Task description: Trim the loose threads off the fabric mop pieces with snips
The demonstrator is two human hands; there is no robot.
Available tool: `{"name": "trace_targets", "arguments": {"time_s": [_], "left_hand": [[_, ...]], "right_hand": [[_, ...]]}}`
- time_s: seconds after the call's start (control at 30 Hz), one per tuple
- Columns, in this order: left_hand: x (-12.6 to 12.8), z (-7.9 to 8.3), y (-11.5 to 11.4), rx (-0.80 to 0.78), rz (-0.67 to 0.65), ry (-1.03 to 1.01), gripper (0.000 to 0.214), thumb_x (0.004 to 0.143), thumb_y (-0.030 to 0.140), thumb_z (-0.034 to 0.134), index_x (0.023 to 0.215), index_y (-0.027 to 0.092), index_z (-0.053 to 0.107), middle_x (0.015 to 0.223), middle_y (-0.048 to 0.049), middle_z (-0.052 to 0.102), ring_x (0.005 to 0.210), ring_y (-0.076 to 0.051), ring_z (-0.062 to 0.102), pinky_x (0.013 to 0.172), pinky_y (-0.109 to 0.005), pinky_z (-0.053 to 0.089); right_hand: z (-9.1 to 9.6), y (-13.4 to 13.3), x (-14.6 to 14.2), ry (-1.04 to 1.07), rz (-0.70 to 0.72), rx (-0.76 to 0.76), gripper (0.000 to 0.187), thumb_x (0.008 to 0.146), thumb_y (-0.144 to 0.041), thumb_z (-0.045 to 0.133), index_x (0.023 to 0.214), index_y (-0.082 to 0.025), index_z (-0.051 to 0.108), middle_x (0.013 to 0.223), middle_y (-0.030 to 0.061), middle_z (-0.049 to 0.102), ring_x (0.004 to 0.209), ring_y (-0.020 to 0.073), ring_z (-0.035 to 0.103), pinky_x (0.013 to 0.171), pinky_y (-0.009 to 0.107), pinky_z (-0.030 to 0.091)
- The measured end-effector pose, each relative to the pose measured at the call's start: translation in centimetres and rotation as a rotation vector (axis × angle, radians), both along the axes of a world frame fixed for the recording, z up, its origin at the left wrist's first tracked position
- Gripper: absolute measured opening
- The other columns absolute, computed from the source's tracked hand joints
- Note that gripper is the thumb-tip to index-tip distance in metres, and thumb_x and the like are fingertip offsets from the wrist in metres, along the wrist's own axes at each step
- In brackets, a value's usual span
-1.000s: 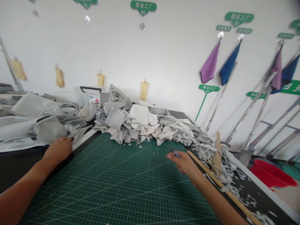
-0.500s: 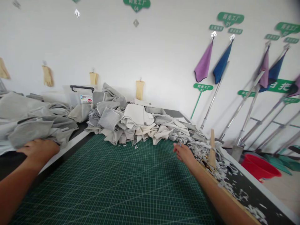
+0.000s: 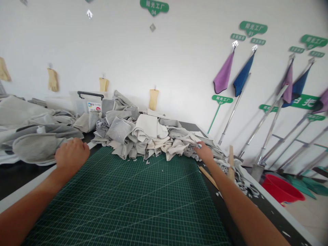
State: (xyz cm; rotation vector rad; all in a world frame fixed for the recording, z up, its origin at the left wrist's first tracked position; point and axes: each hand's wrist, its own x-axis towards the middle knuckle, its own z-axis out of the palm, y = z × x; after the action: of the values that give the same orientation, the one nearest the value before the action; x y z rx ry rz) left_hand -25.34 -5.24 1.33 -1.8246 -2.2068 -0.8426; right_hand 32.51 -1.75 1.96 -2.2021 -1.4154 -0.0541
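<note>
My left hand (image 3: 72, 153) is closed at the right end of a grey cloth piece (image 3: 36, 147) with a rounded edge, by the left heap. Its fingertips are hidden behind the knuckles. My right hand (image 3: 205, 152) is farther forward, at the right end of the middle pile of grey and off-white cloth pieces (image 3: 147, 125). Its fingers are closed round a small tool with a thin metal tip, whose kind I cannot make out. Below and between my hands lies a green gridded cutting mat (image 3: 133, 201).
A clear plastic box (image 3: 82, 102) with a dark handle stands behind the piles. On the right lie thin cloth scraps (image 3: 243, 177) and a wooden strip (image 3: 231, 162). A red bucket (image 3: 283, 188) and several mops stand beyond the table's right edge. Yellow gloves (image 3: 153, 99) hang on the wall.
My left hand has moved right from the left heap, drawing the grey cloth piece along. My right hand has gone forward from the mat's edge to the cloth pile.
</note>
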Motion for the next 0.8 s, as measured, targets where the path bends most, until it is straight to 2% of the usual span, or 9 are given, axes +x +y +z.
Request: {"name": "trace_targets", "arguments": {"time_s": [0.1,0.2,0.37,0.5,0.7,0.8], "left_hand": [[-0.3,-0.2,0.1,-0.015,0.153,0.225,0.052,0.098,0.041,0.023,0.101,0.001,0.056,0.093,-0.0192,0.064,0.094,-0.034,0.058,0.077,-0.039,0.04],[-0.3,-0.2,-0.1,-0.077,0.119,0.22,0.056,0.098,0.043,0.02,0.107,0.003,0.057,0.093,-0.0185,0.065,0.088,-0.033,0.061,0.073,-0.037,0.04],[-0.2,-0.2,-0.1,-0.152,0.11,0.141,0.059,0.098,0.048,0.018,0.116,0.006,0.055,0.093,-0.0178,0.067,0.082,-0.031,0.062,0.07,-0.035,0.038],[-0.4,-0.7,0.3,-0.178,0.107,0.151,0.058,0.098,0.051,0.015,0.117,0.011,0.053,0.093,-0.0145,0.067,0.081,-0.029,0.062,0.069,-0.034,0.037],[-0.4,-1.2,1.0,-0.193,0.12,0.142,0.058,0.097,0.052,0.013,0.115,0.016,0.055,0.091,-0.0129,0.067,0.081,-0.031,0.062,0.068,-0.034,0.037],[-0.2,-1.3,1.1,-0.201,0.118,0.122,0.057,0.096,0.052,0.014,0.114,0.016,0.056,0.091,-0.013,0.067,0.08,-0.031,0.061,0.069,-0.035,0.037]], "right_hand": [[-0.3,0.7,0.5,-0.047,-0.006,-0.01,0.05,0.088,-0.046,0.054,0.131,-0.02,0.055,0.11,0.0153,0.069,0.103,0.0337,0.064,0.086,0.041,0.045],[-0.2,1.2,0.9,-0.078,0.004,-0.004,0.05,0.094,-0.048,0.044,0.135,-0.021,0.053,0.114,0.0146,0.069,0.107,0.0324,0.063,0.089,0.041,0.045],[0.2,2.1,1.5,-0.074,0.031,-0.02,0.05,0.094,-0.053,0.044,0.13,-0.022,0.059,0.117,0.0144,0.068,0.109,0.0323,0.063,0.091,0.04,0.045],[0.4,2.9,2.0,-0.044,0.017,0.005,0.059,0.098,-0.059,0.029,0.132,-0.022,0.059,0.128,0.0147,0.063,0.116,0.0316,0.059,0.093,0.039,0.044],[0.5,4.6,2.6,-0.002,0.035,-0.047,0.061,0.089,-0.067,0.045,0.127,-0.022,0.064,0.124,0.0148,0.066,0.114,0.0314,0.061,0.091,0.038,0.046],[0.7,4.9,2.5,-0.009,0.021,-0.059,0.054,0.088,-0.061,0.052,0.122,-0.023,0.067,0.12,0.0139,0.068,0.111,0.0304,0.063,0.09,0.037,0.046]]}}
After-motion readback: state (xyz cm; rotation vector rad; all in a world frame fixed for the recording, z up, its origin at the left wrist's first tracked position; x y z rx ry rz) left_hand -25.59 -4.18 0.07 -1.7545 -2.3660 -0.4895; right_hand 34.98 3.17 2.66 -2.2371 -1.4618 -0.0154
